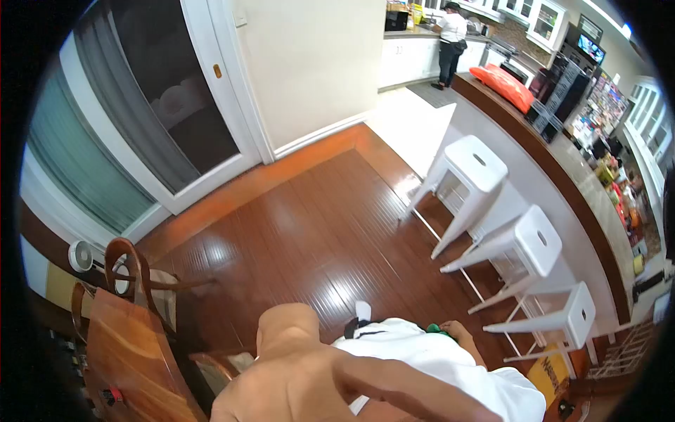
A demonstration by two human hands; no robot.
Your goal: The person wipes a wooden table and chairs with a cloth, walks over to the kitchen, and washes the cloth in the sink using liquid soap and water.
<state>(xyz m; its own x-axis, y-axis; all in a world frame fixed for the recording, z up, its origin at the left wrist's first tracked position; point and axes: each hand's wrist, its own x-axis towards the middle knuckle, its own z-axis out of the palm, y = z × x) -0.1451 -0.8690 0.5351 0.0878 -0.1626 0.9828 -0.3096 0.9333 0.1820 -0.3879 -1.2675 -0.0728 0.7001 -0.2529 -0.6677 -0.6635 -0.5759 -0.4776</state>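
Close below the camera, my left hand looms large at the bottom of the head view. One bent knuckle shows at its top, and its fingertips are hidden, so what it holds, if anything, I cannot make out. Further right, my right hand hangs beside white clothing, its fingers closed around a small green item. Most of that item is covered by the hand and cloth. A foot in something white shows beyond the clothing.
White stools line a curved counter on the right, with an orange-red item on top. A wooden table and chair stand at left, below a sliding door. Another person stands in the kitchen.
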